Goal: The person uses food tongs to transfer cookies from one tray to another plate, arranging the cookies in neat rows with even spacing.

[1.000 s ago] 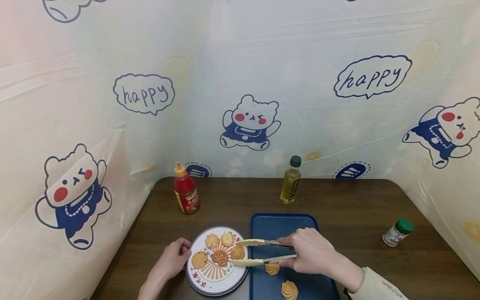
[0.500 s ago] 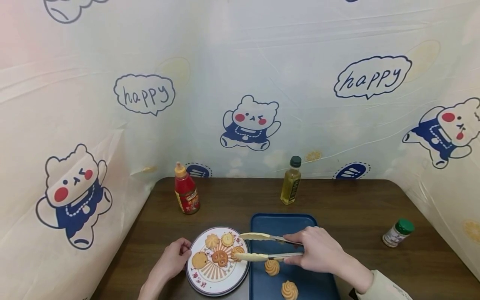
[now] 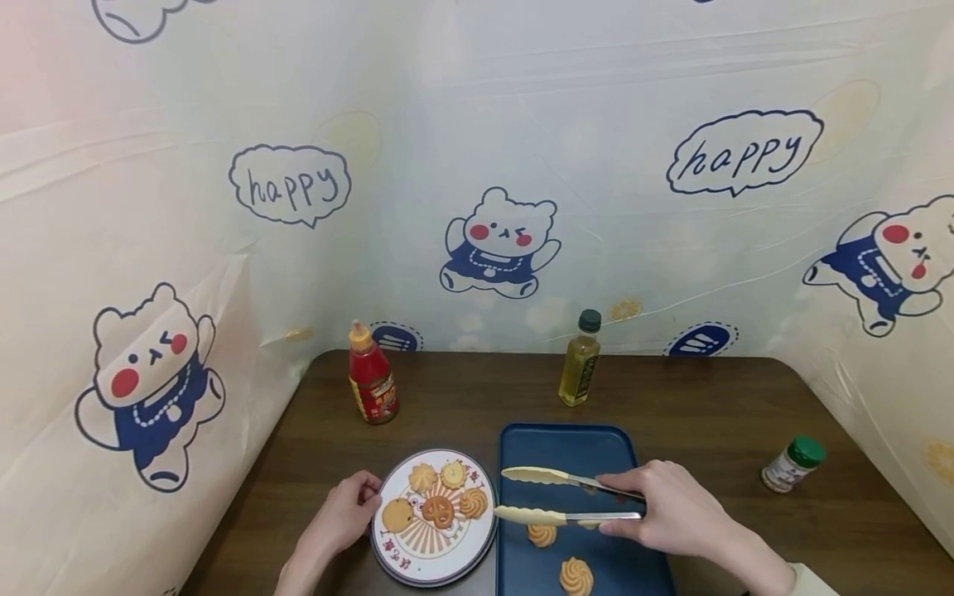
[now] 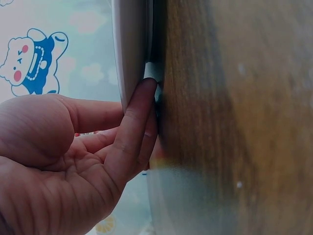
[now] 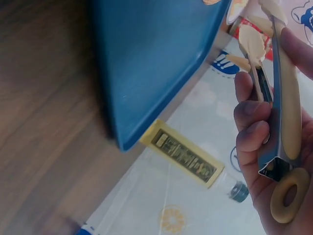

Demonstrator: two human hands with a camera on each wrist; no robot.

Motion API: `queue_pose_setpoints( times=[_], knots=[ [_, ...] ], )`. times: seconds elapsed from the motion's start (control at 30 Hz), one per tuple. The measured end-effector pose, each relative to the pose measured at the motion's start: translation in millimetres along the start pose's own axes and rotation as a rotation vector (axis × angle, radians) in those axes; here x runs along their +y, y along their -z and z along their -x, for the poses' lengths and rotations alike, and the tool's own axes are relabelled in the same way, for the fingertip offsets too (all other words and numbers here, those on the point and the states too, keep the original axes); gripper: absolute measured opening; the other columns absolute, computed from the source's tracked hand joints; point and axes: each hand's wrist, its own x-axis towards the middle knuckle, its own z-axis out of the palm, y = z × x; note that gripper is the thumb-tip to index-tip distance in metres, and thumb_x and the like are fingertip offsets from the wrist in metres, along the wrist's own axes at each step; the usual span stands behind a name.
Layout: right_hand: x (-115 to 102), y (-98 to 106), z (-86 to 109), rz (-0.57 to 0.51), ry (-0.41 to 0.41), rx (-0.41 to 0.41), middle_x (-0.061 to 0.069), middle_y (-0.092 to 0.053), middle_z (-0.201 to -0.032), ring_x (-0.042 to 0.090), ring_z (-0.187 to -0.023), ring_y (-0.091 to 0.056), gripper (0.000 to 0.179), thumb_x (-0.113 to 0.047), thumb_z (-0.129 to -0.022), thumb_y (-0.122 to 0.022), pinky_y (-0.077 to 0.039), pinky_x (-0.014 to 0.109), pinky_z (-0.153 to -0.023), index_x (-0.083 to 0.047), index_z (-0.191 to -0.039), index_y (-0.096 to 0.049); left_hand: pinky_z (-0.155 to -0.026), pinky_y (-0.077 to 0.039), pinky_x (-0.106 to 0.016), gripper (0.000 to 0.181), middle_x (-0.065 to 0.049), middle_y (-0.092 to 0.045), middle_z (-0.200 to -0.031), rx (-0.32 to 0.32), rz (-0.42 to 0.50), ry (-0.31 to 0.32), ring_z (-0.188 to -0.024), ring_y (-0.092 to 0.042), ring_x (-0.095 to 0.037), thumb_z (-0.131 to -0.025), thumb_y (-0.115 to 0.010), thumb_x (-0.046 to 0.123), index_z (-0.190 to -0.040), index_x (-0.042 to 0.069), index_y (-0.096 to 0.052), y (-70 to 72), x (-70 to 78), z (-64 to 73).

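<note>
Worktop of dark wood carries the things, its near edge out of view. Blue tray lies just right of its middle, toward that near edge; neither hand steadies it, so a hard push could slide it. Just beside it, toward the worktop's left edge, sits the printed white plate. The left hand pinches its rim, thumb above and fingers tucked below; raising that side could tip it and spill what it carries toward the tray. The right hand grips metal tongs, their pale tips spread wide above the tray with nothing between them. Red sauce bottle near the far-left corner, oil bottle by the far edge and green-lidded jar near the right edge stand well apart; only a wide, careless sweep would likely knock them. Smallest are the cookies: five on the plate, plus two swirl cookies showing on the tray, one partly hidden by the tongs. Squeezed too hard, those ridges may crumble; caught off-centre, one may slip out and drop between tray and plate.
</note>
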Motion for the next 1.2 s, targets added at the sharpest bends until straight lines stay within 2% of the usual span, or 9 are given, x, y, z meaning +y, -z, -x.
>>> queue_pose_setpoints(
  times=[0.23, 0.43, 0.63, 0.77, 1.03, 1.2],
  knots=[
    [10, 2, 14.0, -0.062, -0.030, -0.054, -0.024, -0.064, -0.078, -0.001, -0.054, -0.048, 0.056, -0.050, -0.085, -0.074, -0.039, 0.022, -0.048, -0.010, -0.123, -0.071, -0.060, -0.047, -0.033, 0.008, -0.006, -0.052, -0.082, 0.006, -0.018, -0.013, -0.073, -0.052, -0.019, -0.094, -0.060, -0.004, -0.101, -0.003, -0.060, -0.2, -1.4, -0.8],
    [22, 2, 20.9, -0.075, -0.018, -0.062, -0.024, -0.063, -0.078, -0.001, -0.055, -0.048, 0.056, -0.050, -0.085, -0.074, -0.038, 0.021, -0.047, -0.008, -0.123, -0.071, -0.060, -0.048, -0.033, 0.008, -0.007, -0.052, -0.082, 0.007, -0.013, -0.020, -0.073, -0.052, -0.019, -0.094, -0.060, -0.004, -0.102, -0.004, -0.060, -0.6, -2.3, -1.8],
    [30, 1, 23.9, -0.099, -0.043, -0.100, -0.023, -0.062, -0.076, 0.000, -0.055, -0.048, 0.057, -0.050, -0.084, -0.074, -0.036, 0.021, -0.047, -0.008, -0.123, -0.071, -0.059, -0.049, -0.033, 0.008, -0.007, -0.052, -0.082, 0.010, -0.003, -0.016, -0.073, -0.052, -0.019, -0.094, -0.060, -0.004, -0.102, -0.004, -0.060, -0.8, -2.4, -1.5],
    [35, 0, 26.3, -0.100, -0.049, -0.105, -0.023, -0.065, -0.081, 0.000, -0.057, -0.049, 0.056, -0.050, -0.084, -0.075, -0.036, 0.021, -0.047, -0.008, -0.122, -0.071, -0.060, -0.049, -0.033, 0.008, -0.007, -0.052, -0.082, 0.014, -0.008, -0.016, -0.073, -0.052, -0.019, -0.093, -0.060, -0.004, -0.102, -0.004, -0.060, -0.9, -1.8, -1.0],
    [45, -1, 31.3, -0.087, -0.008, -0.103, -0.019, -0.068, -0.087, -0.002, -0.057, -0.047, 0.054, -0.051, -0.085, -0.074, -0.033, 0.019, -0.047, -0.011, -0.121, -0.073, -0.060, -0.049, -0.034, 0.009, -0.007, -0.053, -0.083, 0.006, -0.006, -0.003, -0.074, -0.052, -0.019, -0.094, -0.059, -0.004, -0.103, -0.004, -0.060, -0.7, -2.4, -2.2],
    [48, -2, 32.2, -0.084, -0.016, -0.113, -0.012, -0.072, -0.096, -0.001, -0.059, -0.050, 0.052, -0.049, -0.084, -0.075, -0.035, 0.020, -0.048, -0.011, -0.120, -0.073, -0.060, -0.049, -0.033, 0.009, -0.007, -0.053, -0.083, 0.004, -0.009, -0.001, -0.074, -0.052, -0.019, -0.094, -0.059, -0.004, -0.103, -0.004, -0.060, -0.4, -2.1, -1.8]
  ],
)
